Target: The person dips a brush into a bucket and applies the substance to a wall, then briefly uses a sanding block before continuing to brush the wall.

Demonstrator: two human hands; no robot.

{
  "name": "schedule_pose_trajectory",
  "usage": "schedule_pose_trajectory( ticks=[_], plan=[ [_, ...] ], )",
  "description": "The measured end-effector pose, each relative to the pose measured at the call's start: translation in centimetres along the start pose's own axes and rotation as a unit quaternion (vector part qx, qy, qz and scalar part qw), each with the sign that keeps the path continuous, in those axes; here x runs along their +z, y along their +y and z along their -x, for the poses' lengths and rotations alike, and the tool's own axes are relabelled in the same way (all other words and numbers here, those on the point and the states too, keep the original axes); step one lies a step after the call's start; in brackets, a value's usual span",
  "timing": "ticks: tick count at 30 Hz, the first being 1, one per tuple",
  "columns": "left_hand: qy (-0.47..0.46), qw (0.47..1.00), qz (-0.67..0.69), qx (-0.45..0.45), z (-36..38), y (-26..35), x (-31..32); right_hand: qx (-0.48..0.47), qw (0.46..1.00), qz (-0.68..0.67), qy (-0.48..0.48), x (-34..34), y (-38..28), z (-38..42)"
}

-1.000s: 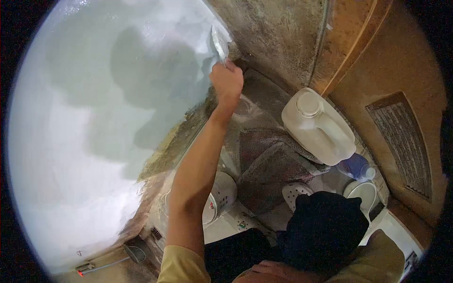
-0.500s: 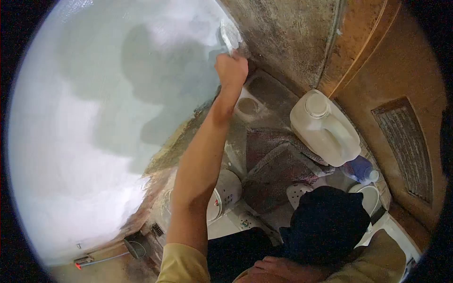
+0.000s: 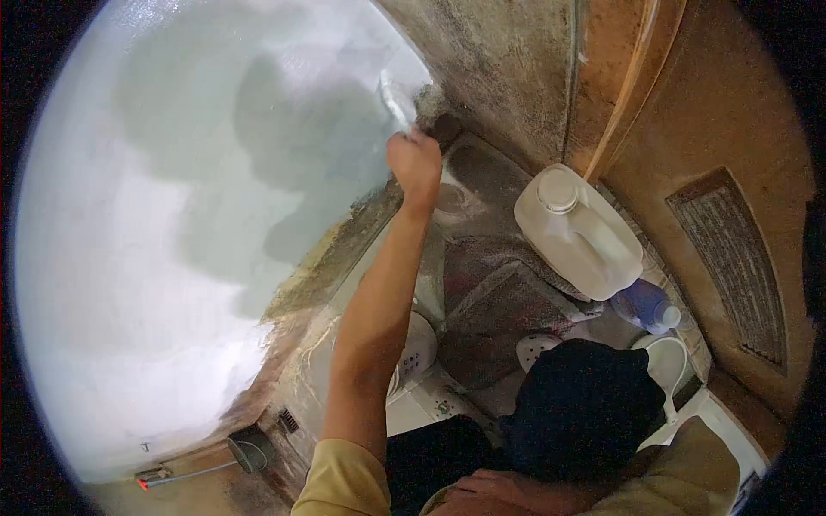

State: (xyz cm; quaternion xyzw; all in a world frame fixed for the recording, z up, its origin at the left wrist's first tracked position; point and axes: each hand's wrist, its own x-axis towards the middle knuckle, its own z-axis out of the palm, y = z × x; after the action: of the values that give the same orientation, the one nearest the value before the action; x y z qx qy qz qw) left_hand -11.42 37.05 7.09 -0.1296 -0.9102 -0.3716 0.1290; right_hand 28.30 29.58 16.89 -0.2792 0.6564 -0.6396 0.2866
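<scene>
My left hand (image 3: 415, 168), at the end of the outstretched arm, is closed around the handle of a paintbrush (image 3: 397, 101) coated in white. The brush head lies against the wet-looking white wall (image 3: 206, 224), close to its edge by the corner. Shadows of my head and arm fall across this wall. Low in view, my right hand (image 3: 495, 490) rests near my lap beside a dark-clothed knee (image 3: 589, 413); its fingers lie loosely and are partly in shadow, with nothing seen in them.
To the right stand a whitish plastic jug (image 3: 581, 232), a blue-tinted bottle (image 3: 644, 307) and a white handled container (image 3: 667, 365). A dark woven mat (image 3: 495, 318) covers part of the floor. A bare brown wall (image 3: 508, 69) meets the white one. White perforated clogs (image 3: 535, 348) are on my feet.
My left hand and the brush have moved down and slightly left along the wall's edge. The view has shifted a little; my right hand stays at my lap.
</scene>
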Motion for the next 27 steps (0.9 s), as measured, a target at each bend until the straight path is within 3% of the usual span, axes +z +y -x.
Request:
schedule_pose_trajectory(
  ticks=[5,7,11,16,20,22,23,27],
  plan=[
    [0.073,0.997,0.017,0.017,2.2,-4.7,-2.2,0.006,1.0,-0.013,-0.01,1.2,1.2,0.2],
    [0.067,0.996,-0.025,-0.059,3.2,-6.7,-2.9,0.011,1.0,-0.02,-0.018,1.7,1.7,0.3],
    [0.051,0.994,-0.036,-0.089,6.1,-5.4,-3.2,0.014,0.999,-0.021,-0.029,2.3,2.2,0.1],
    [0.039,0.998,-0.007,0.052,4.1,-3.9,2.3,0.018,0.999,-0.017,-0.033,2.6,2.5,-0.3],
    [-0.001,0.999,-0.032,0.036,1.1,-1.9,4.9,0.021,0.999,-0.018,-0.028,2.8,2.7,-0.6],
    [-0.058,0.997,-0.037,0.029,-1.0,-2.9,5.1,0.024,0.999,-0.019,-0.028,2.9,2.9,-0.6],
    [-0.04,0.997,-0.05,0.052,-1.4,-3.9,5.1,0.026,0.999,-0.022,-0.029,3.0,3.0,-0.7],
    [-0.077,0.995,-0.053,0.029,0.3,-7.1,0.9,0.033,0.998,-0.032,-0.038,3.7,3.8,-0.6]
  ],
)
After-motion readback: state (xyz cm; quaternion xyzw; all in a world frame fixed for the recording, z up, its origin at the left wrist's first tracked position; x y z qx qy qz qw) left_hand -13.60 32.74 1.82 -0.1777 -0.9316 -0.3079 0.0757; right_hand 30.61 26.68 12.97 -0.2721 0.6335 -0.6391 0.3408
